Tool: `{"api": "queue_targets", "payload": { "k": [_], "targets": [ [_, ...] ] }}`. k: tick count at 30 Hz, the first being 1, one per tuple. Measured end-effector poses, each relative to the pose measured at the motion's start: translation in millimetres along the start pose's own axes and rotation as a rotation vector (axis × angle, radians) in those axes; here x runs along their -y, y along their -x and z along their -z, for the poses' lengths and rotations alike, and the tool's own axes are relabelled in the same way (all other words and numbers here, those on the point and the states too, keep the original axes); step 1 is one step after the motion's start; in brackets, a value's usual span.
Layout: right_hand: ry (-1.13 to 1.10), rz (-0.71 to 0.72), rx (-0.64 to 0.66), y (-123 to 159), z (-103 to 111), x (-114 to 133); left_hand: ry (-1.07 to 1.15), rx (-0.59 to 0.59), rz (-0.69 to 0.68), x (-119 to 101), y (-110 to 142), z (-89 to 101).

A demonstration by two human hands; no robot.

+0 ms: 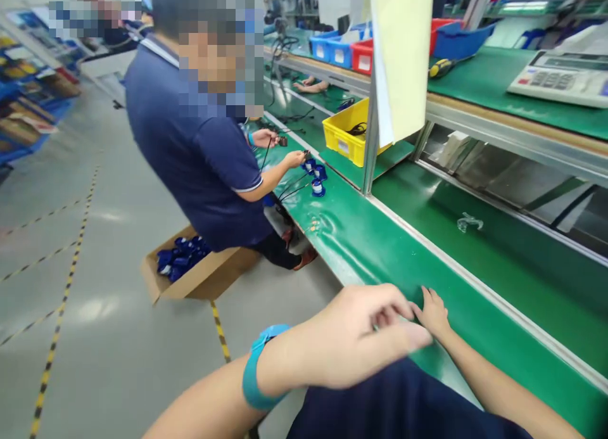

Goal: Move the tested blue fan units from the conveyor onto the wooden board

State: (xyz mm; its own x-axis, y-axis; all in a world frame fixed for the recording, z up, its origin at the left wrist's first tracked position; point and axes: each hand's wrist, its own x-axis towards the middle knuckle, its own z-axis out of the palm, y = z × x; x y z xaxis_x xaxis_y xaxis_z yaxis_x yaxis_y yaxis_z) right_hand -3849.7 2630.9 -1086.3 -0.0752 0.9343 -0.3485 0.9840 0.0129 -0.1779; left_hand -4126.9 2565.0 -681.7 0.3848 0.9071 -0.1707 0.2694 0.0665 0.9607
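Observation:
My left hand, with a teal wristband, is raised in front of my body near the bench edge. Its fingers curl loosely, with the thumb held apart from them, and I see nothing in it. Just beyond, my right hand rests on the green bench top with its fingers stretched out and nothing in them. The fingertips of the left hand overlap the right hand in the picture; whether they touch I cannot tell.
A co-worker at the left holds small dark parts with cables. Several blue parts lie nearby. A cardboard box of blue parts stands on the floor. A yellow bin, metal post, clear plastic scrap and shelf scale are beyond.

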Motion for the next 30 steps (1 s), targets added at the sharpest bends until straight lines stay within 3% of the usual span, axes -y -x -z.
{"api": "queue_targets", "payload": {
  "k": [3,6,8,10,14,17,19,21,24,30],
  "targets": [
    [-0.082,-0.041,0.034,-26,9,42,-0.157,-0.152,0.211,128,-31,47.0],
    [-0.166,0.052,0.013,-64,28,106,-0.388,-0.377,0.386,257,-52,119.0],
    [-0.213,0.133,0.003,-95,43,162,-0.584,-0.490,0.425,320,-64,176.5],
    [-0.248,0.219,0.014,-133,60,229,-0.703,-0.572,0.474,360,-79,234.6],
    [-0.247,0.414,0.031,-222,87,374,-0.915,-0.680,0.573,400,-121,330.6],
    [-0.152,0.517,-0.002,-288,99,464,-0.992,-0.713,0.510,419,-157,379.2],
    [-0.081,0.536,-0.027,-326,104,506,-1.046,-0.745,0.417,433,-177,403.0],
    [-0.035,0.531,-0.058,-357,107,533,-1.083,-0.762,0.375,446,-194,421.7],
    [-0.025,0.505,-0.094,-388,105,558,-1.093,-0.701,0.421,460,-210,440.6],
    [-0.035,0.372,-0.052,-408,94,581,-0.958,-0.563,0.408,455,-213,449.0]
  ]
}}
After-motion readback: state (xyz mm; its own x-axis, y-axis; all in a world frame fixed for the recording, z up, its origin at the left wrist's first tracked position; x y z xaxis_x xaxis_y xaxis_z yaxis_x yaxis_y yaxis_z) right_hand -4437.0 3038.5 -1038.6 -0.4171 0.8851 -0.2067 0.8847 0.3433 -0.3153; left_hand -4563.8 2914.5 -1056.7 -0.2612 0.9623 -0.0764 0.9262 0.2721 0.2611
